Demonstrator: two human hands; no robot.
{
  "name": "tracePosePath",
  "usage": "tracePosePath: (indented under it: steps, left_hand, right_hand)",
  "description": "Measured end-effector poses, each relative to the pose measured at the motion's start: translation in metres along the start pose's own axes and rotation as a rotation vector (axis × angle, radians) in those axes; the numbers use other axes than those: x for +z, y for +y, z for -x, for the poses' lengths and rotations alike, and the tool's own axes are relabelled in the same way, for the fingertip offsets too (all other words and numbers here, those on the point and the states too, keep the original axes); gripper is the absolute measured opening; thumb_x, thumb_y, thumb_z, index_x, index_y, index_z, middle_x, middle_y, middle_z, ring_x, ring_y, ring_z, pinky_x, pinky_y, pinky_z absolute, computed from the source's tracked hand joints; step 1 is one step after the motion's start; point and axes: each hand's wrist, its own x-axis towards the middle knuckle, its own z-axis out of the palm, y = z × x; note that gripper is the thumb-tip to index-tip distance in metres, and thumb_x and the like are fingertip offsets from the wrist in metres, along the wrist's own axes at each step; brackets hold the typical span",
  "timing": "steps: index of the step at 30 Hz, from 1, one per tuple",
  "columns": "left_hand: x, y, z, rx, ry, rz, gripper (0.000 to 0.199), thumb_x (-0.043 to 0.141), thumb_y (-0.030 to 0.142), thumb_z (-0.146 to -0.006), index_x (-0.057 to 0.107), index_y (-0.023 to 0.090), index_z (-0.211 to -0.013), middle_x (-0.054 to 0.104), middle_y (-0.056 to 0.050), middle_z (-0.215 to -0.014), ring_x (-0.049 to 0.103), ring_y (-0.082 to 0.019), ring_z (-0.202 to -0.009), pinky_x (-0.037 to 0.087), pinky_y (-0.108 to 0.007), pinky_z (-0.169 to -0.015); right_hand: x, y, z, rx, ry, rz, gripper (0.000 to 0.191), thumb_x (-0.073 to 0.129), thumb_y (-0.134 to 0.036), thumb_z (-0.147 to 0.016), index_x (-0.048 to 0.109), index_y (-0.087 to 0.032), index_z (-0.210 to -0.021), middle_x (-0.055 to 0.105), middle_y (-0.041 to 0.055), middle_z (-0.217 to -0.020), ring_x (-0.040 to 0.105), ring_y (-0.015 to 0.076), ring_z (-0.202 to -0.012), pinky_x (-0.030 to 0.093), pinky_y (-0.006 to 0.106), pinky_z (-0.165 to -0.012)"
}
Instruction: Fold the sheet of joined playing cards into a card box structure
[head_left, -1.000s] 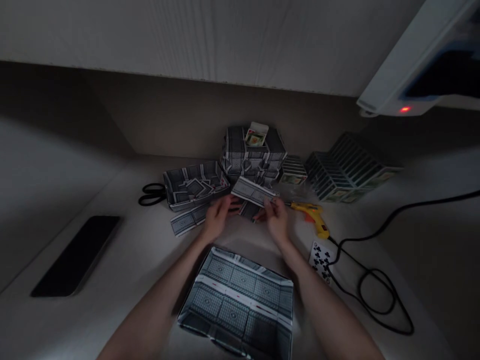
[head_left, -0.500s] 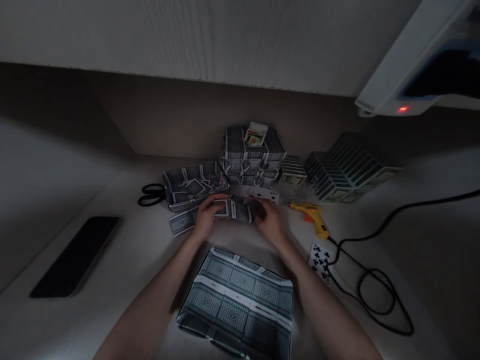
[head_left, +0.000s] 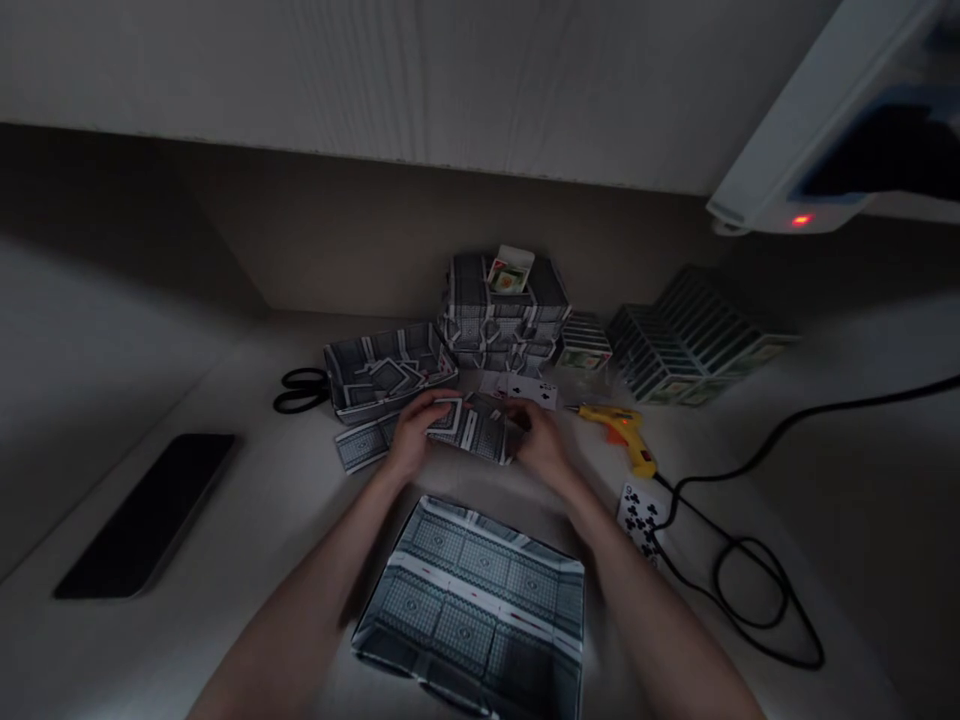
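Between my hands is a joined strip of playing cards, patterned backs facing up. My left hand is closed on its left end, the thumb lying over a white-edged card. At the strip's right end, the fingers of my right hand are curled round the edge. Beneath and left of my left hand lies another card strip. An open box made of cards, with loose cards inside, stands just behind it. Nearer to me, between my forearms, sits a larger box covered in cards.
A yellow glue gun lies at right, its black cable looping over a nine of clubs. Black-handled scissors and a phone are at left. Card-covered boxes and card packs stand behind.
The card strip's right end has tipped lower and turned, so more of its patterned back shows. My right hand has shifted slightly with it. The left keeps its hold.
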Motion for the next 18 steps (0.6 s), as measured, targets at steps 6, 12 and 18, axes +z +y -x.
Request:
tracePosePath:
  steps: [6, 12, 18]
  left_hand:
    - [-0.001, 0.001, -0.001, -0.014, -0.03, -0.063, 0.023, 0.058, 0.026, -0.066, 0.064, 0.018, -0.087, 0.068, -0.002, -0.084, 0.06, -0.018, -0.077, 0.042, -0.028, -0.072]
    - [0.002, -0.002, -0.006, 0.072, 0.028, -0.307, 0.019, 0.059, 0.028, -0.068, 0.067, 0.019, -0.083, 0.066, 0.0, -0.084, 0.056, -0.016, -0.081, 0.039, -0.025, -0.075]
    - [0.008, -0.004, -0.003, 0.115, -0.021, -0.456, 0.023, 0.058, 0.034, -0.072, 0.068, 0.019, -0.085, 0.067, -0.002, -0.09, 0.057, -0.018, -0.085, 0.04, -0.027, -0.079]
  right_hand:
    - [-0.004, -0.001, -0.004, 0.171, 0.184, -0.255, 0.025, 0.059, -0.021, -0.061, 0.059, -0.017, -0.085, 0.062, 0.0026, -0.082, 0.057, 0.0162, -0.076, 0.044, 0.029, -0.072]
    - [-0.005, 0.003, -0.006, 0.286, 0.35, -0.411, 0.026, 0.063, -0.034, -0.064, 0.06, -0.018, -0.083, 0.063, 0.0017, -0.079, 0.056, 0.0162, -0.074, 0.044, 0.031, -0.072]
    - [-0.012, -0.007, -0.005, 0.118, 0.095, -0.405, 0.012, 0.055, -0.026, -0.072, 0.065, -0.023, -0.079, 0.064, 0.0012, -0.096, 0.056, 0.0167, -0.095, 0.04, 0.034, -0.087]
